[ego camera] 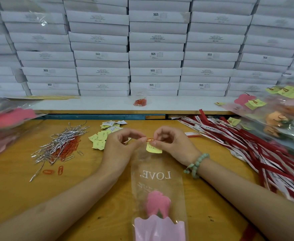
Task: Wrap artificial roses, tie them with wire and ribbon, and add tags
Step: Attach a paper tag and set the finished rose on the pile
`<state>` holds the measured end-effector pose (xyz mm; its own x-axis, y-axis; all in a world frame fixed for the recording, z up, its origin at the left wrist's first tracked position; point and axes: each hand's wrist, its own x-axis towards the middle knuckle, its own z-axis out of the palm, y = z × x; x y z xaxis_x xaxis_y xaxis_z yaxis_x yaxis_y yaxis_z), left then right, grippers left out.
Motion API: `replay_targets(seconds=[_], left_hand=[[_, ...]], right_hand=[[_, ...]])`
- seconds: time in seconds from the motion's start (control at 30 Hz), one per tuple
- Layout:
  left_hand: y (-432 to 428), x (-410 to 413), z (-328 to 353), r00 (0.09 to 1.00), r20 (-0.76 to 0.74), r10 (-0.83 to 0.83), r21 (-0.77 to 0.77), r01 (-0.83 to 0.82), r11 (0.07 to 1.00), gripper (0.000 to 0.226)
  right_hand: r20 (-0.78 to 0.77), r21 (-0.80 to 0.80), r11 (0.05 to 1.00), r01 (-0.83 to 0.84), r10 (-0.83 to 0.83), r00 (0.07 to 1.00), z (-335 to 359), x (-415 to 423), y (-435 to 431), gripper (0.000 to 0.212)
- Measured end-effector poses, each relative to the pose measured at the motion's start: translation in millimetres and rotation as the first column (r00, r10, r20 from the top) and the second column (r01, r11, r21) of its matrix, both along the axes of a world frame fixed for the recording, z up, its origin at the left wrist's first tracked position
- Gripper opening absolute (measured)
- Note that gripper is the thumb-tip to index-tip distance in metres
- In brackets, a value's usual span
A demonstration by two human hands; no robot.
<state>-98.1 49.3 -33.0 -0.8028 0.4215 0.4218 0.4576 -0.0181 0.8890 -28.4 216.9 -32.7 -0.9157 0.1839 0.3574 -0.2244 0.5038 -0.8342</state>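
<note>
At the centre of the wooden surface (90, 197), a clear sleeve (157, 164) printed LOVE lies flat, with a pink artificial rose (158, 202) inside at its near end. At its far end, the left hand (120, 145) pinches a red paper clip (150, 140) between curled fingers. The right hand (174, 143) pinches the yellow tag (153, 149), which touches the clip. Silver wire ties (59, 143) lie to the left, red and white ribbons (247, 145) to the right.
</note>
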Motion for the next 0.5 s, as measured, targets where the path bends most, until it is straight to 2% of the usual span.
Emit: replay_targets(seconds=[0.13, 0.23, 0.3, 0.43, 0.5], left_hand=[[-0.1, 1.4, -0.6, 0.996, 0.043, -0.084, 0.002, 0.084, 0.996, 0.011], [0.7, 1.8, -1.4, 0.993, 0.058, -0.101, -0.017, 0.102, 0.995, 0.009], [0.8, 1.2, -2.1, 0.994, 0.047, -0.099, -0.038, 0.101, 0.994, 0.010], [0.5, -1.2, -3.9, 0.996, 0.045, -0.080, -0.046, 0.082, 0.996, 0.010], [1.1, -1.7, -4.3, 0.993, 0.081, -0.090, -0.042, 0.094, 0.995, 0.010]], right_hand=[[0.042, -0.034, 0.999, -0.004, 0.006, 0.999, 1.0, 0.1, -2.5, 0.006], [0.059, -0.036, 0.999, 0.025, -0.022, 0.998, 1.5, 0.5, -3.9, 0.028], [0.078, -0.063, 0.998, 0.022, -0.017, 0.997, 2.8, 1.4, -4.1, 0.033], [0.085, -0.062, 0.997, -0.039, 0.045, 0.995, 2.1, 2.2, -3.9, 0.009], [0.073, -0.086, 0.996, -0.031, 0.037, 0.997, 1.0, 1.0, -1.8, 0.007]])
